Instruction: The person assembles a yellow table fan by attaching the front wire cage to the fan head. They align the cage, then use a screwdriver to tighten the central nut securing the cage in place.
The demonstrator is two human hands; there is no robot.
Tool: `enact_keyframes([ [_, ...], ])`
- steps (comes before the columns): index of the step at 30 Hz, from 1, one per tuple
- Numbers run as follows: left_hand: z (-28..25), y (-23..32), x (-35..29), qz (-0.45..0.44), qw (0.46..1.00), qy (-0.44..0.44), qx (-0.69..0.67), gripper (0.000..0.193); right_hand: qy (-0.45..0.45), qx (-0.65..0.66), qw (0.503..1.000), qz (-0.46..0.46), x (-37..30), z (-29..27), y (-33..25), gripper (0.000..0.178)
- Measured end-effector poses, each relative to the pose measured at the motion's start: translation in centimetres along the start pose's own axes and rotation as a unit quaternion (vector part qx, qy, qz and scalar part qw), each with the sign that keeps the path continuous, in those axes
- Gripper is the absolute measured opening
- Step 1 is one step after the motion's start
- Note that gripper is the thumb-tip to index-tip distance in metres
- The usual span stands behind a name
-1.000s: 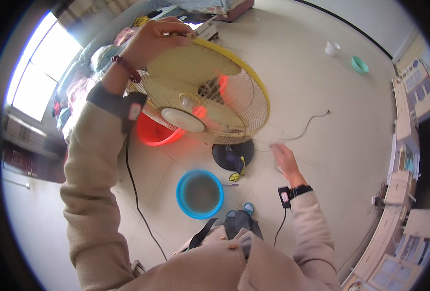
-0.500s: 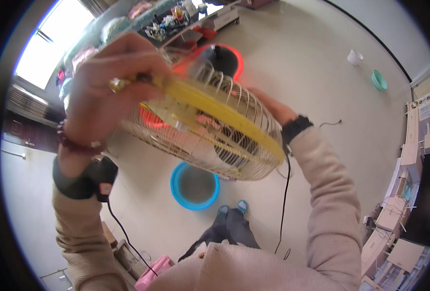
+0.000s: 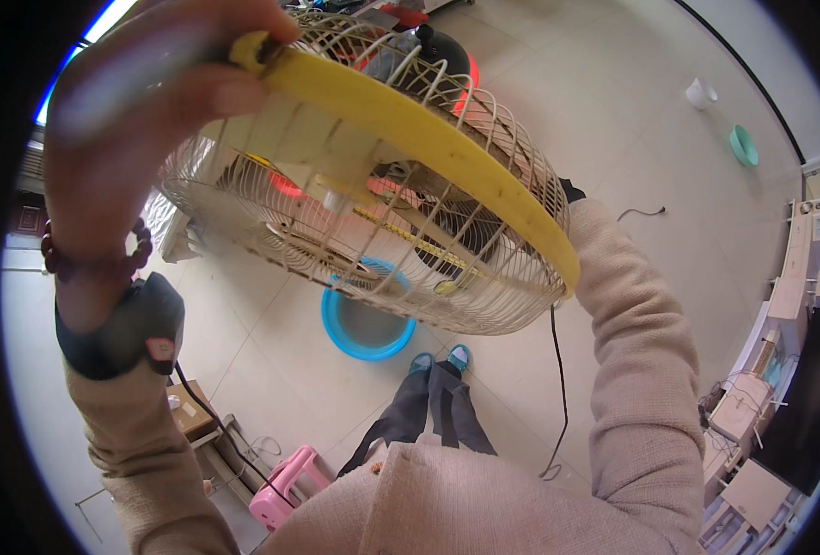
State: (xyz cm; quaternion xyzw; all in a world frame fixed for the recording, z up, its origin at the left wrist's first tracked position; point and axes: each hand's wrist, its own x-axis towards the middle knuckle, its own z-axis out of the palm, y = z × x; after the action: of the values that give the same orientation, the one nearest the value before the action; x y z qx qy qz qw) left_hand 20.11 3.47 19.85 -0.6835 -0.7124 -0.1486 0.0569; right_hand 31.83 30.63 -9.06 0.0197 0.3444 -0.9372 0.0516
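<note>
A fan cage (image 3: 484, 305) of thin off-white wire, with a yellow band around its rim, is held up tilted in front of me. Its wires look grimy. My left hand (image 3: 151, 120) pinches the end of the yellow band at the upper left, thumb below and fingers above. A dark bead bracelet and a black wrist strap circle that wrist. At the cage's right side my right arm reaches behind it; the right hand is hidden there, with only the black cuff (image 3: 572, 191) showing. Through the wires, pale and dark parts inside the cage show indistinctly.
A blue basin (image 3: 371, 350) of murky water stands on the tiled floor before my feet. Behind the cage is a red basin (image 3: 471, 79) with a dark object. A pink stool (image 3: 285, 490) stands lower left; a green bowl (image 3: 743, 146) and white cup (image 3: 700, 93) lie far right.
The cage has come closer and slightly higher in view. My left hand has moved left and up with the band's end. My right hand has gone out of sight behind the cage.
</note>
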Motion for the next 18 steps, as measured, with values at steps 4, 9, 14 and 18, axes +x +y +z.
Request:
enact_keyframes([
  [4, -0.5, 0.4, -1.5, -0.012, 0.999, 0.01, 0.046, 0.026, 0.059, -0.028, 0.996, 0.054, 0.6, -0.1, 0.2, 0.032],
  [9, -0.2, 1.1, -3.5, -0.03, 0.999, 0.016, 0.016, 0.025, 0.132, -0.18, 0.975, 0.017, 1.1, -0.3, 1.0, 0.031],
  [14, -0.2, 3.3, -6.0, -0.058, 0.997, 0.023, -0.051, 0.025, 0.186, -0.416, 0.886, -0.082, -2.3, 1.4, 1.5, 0.031],
  [18, -0.3, 5.6, -10.2, -0.097, 0.979, 0.026, -0.179, 0.026, 0.223, -0.617, 0.734, -0.177, -10.0, 4.5, 3.2, 0.031],
])
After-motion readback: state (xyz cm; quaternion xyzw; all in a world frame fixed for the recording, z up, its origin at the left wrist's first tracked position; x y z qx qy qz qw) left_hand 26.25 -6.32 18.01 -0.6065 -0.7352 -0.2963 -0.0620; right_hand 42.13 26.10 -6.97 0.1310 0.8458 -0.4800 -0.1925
